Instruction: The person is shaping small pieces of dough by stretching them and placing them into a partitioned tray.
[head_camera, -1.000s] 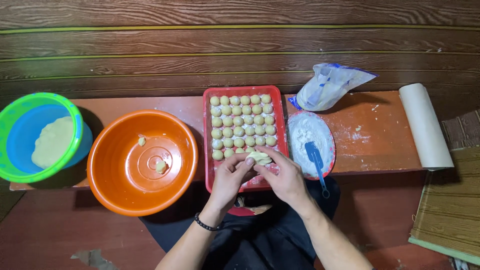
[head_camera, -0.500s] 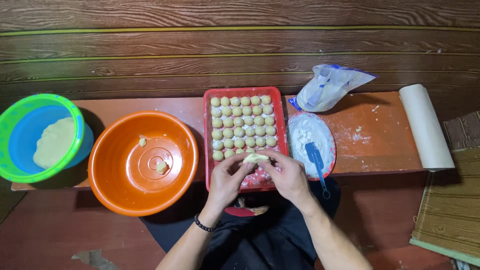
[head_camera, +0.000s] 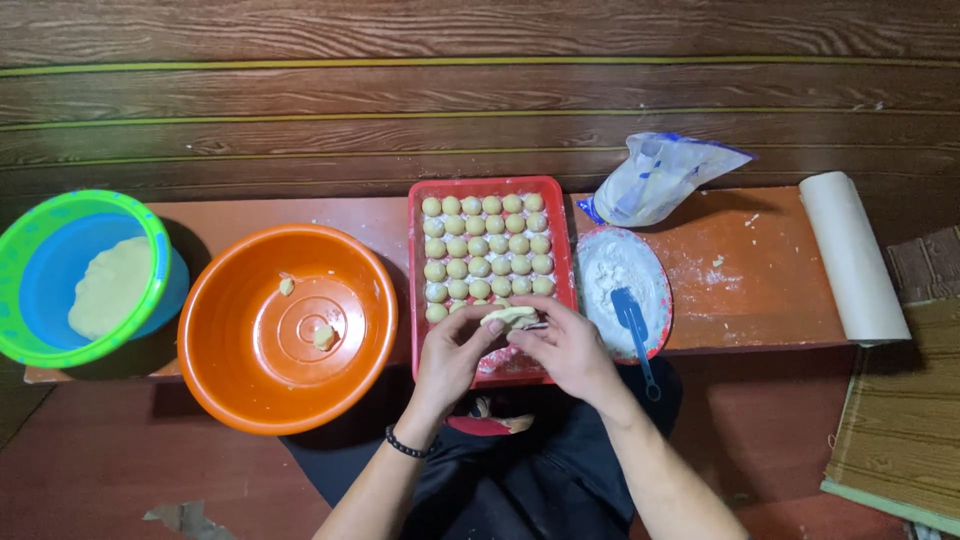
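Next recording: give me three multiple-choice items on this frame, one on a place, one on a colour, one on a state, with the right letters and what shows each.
1. Where does the blue spatula lie?
A. in the plate of flour
B. in the orange basin
C. on the paper roll

2. What colour is the tray that holds the rows of dough balls?
A. green
B. red
C. white

3. What are the hands doing?
A. resting flat on the bench
B. gripping the plastic bag
C. holding a piece of dough together

Key: 1 A, its blade rests on the flour. 2 B, red rim and walls show. 3 C, left hand and right hand pinch the dough over the tray's near end.
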